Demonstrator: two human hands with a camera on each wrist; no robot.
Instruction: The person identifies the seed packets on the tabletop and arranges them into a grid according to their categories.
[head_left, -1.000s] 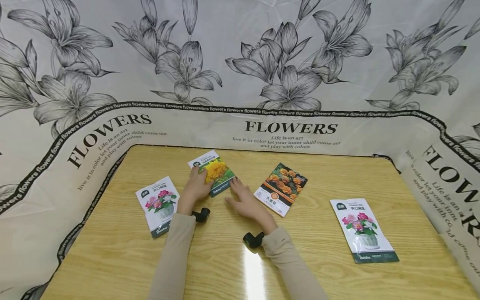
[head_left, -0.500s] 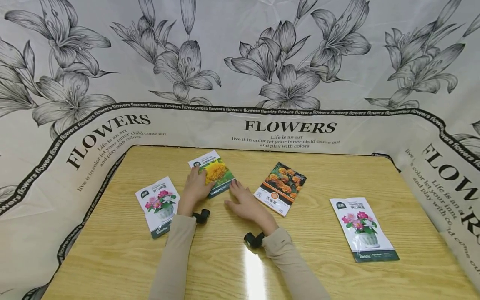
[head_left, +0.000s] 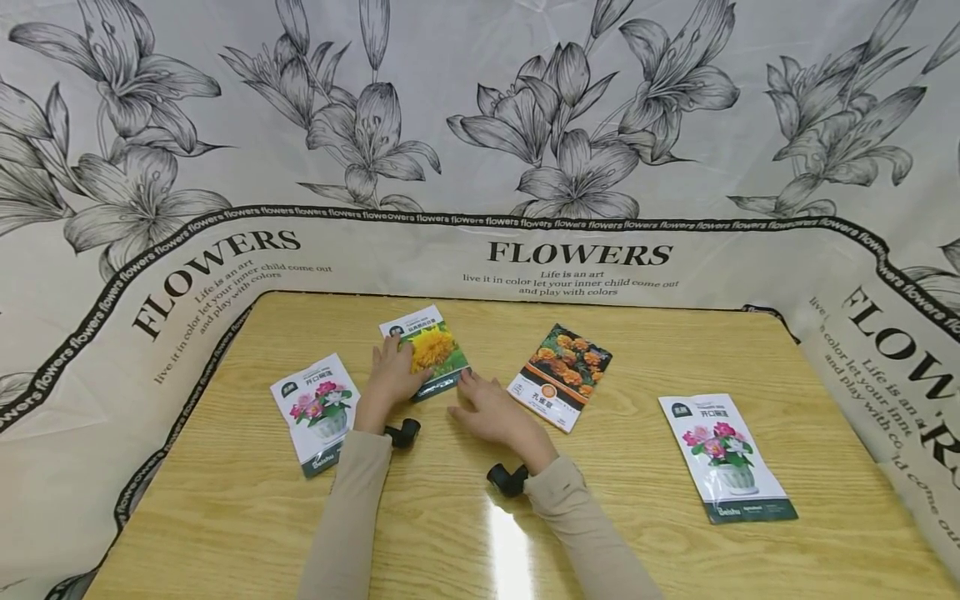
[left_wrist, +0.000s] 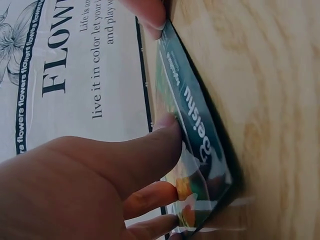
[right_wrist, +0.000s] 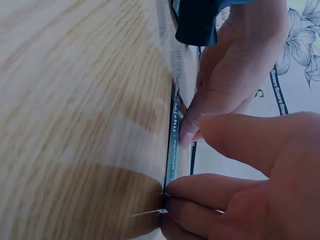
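Note:
A yellow-flower seed packet (head_left: 431, 350) lies flat on the wooden table near its back edge, slightly turned. My left hand (head_left: 393, 371) rests on the packet's left side; in the left wrist view the thumb (left_wrist: 160, 142) presses on its printed face. At the packet's lower right corner, the fingertips of my right hand (head_left: 495, 412) touch the edge with the fingers extended. Seen from the right wrist, the fingers (right_wrist: 200, 192) meet the green bottom strip (right_wrist: 173, 135) of the packet. Part of the packet is covered by the left hand.
An orange-marigold packet (head_left: 562, 377) lies right of my right hand. Pink-flower packets lie at left (head_left: 318, 414) and far right (head_left: 727, 458). A flower-printed cloth (head_left: 577, 192) rises behind the table (head_left: 600, 517). Black wrist devices (head_left: 507, 480) sit by both wrists.
The yellow-flower packet has turned a little straighter and slid slightly toward me, with both hands staying on it. The other packets have kept their places.

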